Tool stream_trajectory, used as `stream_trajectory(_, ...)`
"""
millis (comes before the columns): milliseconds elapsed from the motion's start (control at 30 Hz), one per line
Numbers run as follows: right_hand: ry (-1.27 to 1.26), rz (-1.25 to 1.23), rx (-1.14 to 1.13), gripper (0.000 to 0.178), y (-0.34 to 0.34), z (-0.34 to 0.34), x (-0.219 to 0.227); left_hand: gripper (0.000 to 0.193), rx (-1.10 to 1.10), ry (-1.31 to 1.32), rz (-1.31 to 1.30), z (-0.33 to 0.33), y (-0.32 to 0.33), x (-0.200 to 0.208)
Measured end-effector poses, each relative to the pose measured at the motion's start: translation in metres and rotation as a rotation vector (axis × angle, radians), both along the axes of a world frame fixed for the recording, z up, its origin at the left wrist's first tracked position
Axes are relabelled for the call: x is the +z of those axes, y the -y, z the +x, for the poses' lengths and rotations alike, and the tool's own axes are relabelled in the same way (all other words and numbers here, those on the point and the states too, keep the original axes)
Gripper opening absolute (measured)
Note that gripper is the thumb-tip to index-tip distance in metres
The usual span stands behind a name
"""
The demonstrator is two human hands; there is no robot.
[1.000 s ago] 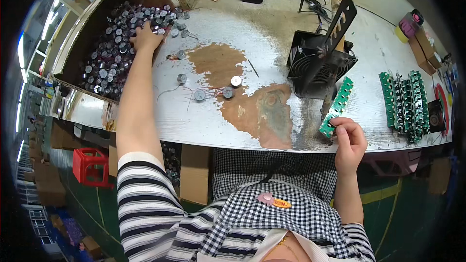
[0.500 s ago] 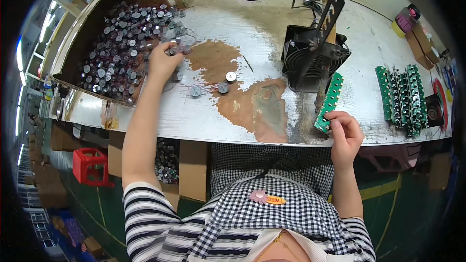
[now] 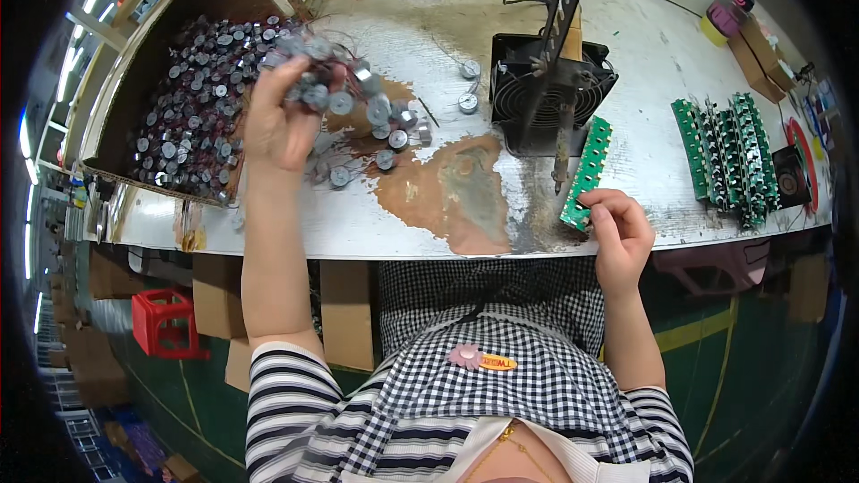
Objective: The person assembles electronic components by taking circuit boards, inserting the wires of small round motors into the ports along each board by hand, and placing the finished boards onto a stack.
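My left hand (image 3: 284,116) is raised beside the cardboard box, its fingers closed on a clump of small round silver parts with thin reddish wires (image 3: 340,100); they look like little motors. Some of the clump is smeared by motion. Just under it, more of these parts (image 3: 385,159) lie on the worn table. My right hand (image 3: 622,237) pinches the near end of a long green circuit board (image 3: 587,174) between thumb and fingers. The board lies slanted near the table's front edge, with small components in rows along it.
A cardboard box (image 3: 107,139) full of the same silver parts (image 3: 201,116) stands at the left. A black fan (image 3: 514,89) sits behind an upright soldering iron (image 3: 560,125). Several populated green boards (image 3: 729,161) stand at the right. Two loose silver parts (image 3: 468,103) lie left of the fan.
My left hand has lifted a clump of silver parts from the box's edge. More parts now lie scattered on the table, two of them near the fan. My right hand still pinches the board.
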State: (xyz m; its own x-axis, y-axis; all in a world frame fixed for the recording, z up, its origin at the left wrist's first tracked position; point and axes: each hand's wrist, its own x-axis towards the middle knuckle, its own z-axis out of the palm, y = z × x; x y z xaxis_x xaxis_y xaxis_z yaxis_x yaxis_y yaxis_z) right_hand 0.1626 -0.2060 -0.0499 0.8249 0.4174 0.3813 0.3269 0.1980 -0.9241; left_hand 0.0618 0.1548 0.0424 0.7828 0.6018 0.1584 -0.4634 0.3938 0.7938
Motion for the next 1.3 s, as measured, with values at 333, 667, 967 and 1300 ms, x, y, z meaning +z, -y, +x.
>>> stream_trajectory(333, -0.016, -0.005, 0.021, 0.006, 0.001, -0.001, 0.001, 0.03, 0.038, -0.075, 0.222, 0.006, -0.009, -0.009)
stream_trajectory(667, -0.026, 0.01, 0.037, 0.006, 0.001, 0.0, -0.002, 0.023, 0.145, -0.158, 0.549, 0.003, -0.019, 0.027)
stream_trajectory(967, -0.03, 0.011, 0.023, 0.006, -0.001, -0.002, 0.0, 0.032, 0.37, -0.535, 1.314, 0.003, -0.009, 0.019)
stream_trajectory(1300, 0.044, -0.014, -0.001, 0.004, -0.001, -0.002, -0.002, 0.01, 0.281, -0.385, 1.367, 0.014, 0.076, 0.008)
